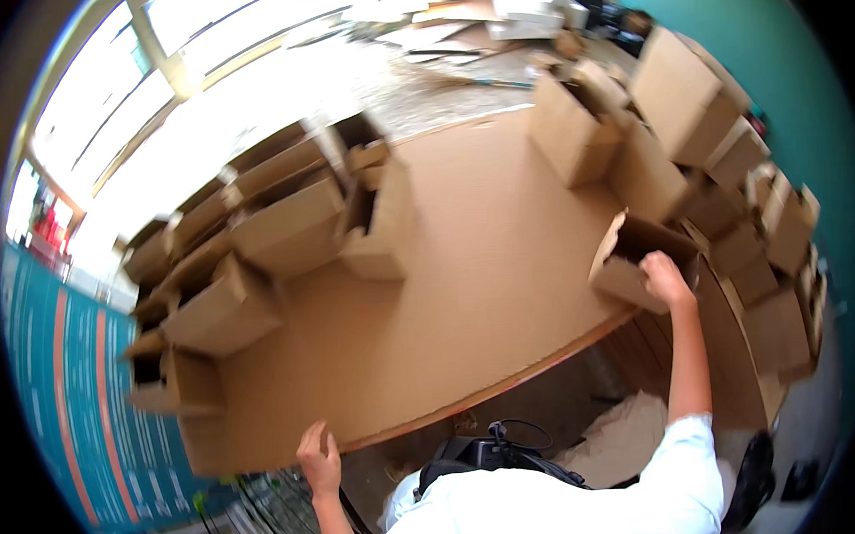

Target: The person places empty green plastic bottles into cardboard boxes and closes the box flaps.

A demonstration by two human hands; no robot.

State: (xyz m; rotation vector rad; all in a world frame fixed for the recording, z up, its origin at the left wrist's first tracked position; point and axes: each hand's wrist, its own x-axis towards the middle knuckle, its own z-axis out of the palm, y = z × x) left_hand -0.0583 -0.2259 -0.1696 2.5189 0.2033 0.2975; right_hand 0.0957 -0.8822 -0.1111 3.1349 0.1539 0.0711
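Note:
An open-topped brown cardboard box (pixel 624 277) stands at the right end of the cardboard-covered table (pixel 475 275), near its front edge. My right hand (pixel 665 279) is closed on this box's near upper edge, with the fingertips partly hidden inside. Low on the left, my left hand (pixel 319 459) hovers beside the table's front edge. Its thumb is apart from the fingers, and it holds nothing.
Several open boxes (pixel 289 225) fill the table's left side. Another box (pixel 574 135) stands at the far right, beside stacked cartons (pixel 690 98) along the teal wall. A broom (pixel 492 82) lies on the floor beyond. Brown paper (pixel 627 444) lies below the table.

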